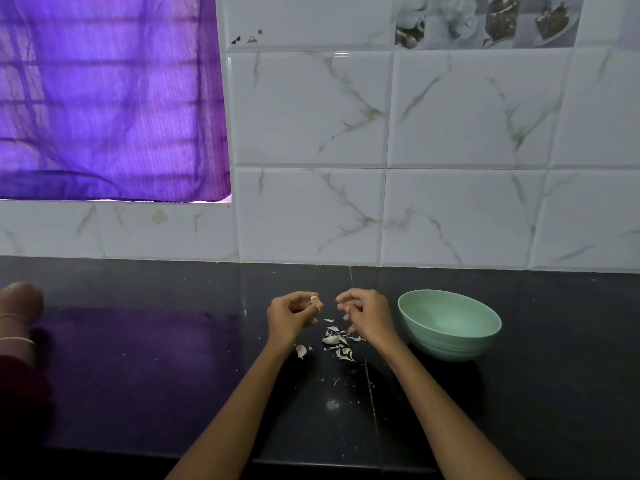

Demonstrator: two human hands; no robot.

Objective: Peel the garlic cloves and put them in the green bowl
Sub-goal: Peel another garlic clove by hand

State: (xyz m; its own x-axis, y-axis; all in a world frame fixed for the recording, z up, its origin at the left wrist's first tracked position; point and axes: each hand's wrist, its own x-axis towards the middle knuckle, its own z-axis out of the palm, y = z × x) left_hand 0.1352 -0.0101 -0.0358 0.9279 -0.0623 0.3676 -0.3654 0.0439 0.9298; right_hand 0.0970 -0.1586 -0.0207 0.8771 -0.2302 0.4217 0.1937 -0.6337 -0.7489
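Pinched in the left hand [294, 311], a garlic clove [315, 300] sits mid-frame; the right hand [363, 311] curls beside it, holding nothing I can see; a slippery clove could miss the green bowl [450, 323] at right and land among the skins [339, 339].

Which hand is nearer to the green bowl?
Right. The right hand hovers just left of the green bowl; the left hand, holding a garlic clove, is farther left.

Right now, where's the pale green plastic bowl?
In the head view, the pale green plastic bowl sits on the black countertop, just right of the right hand and the peel scraps.
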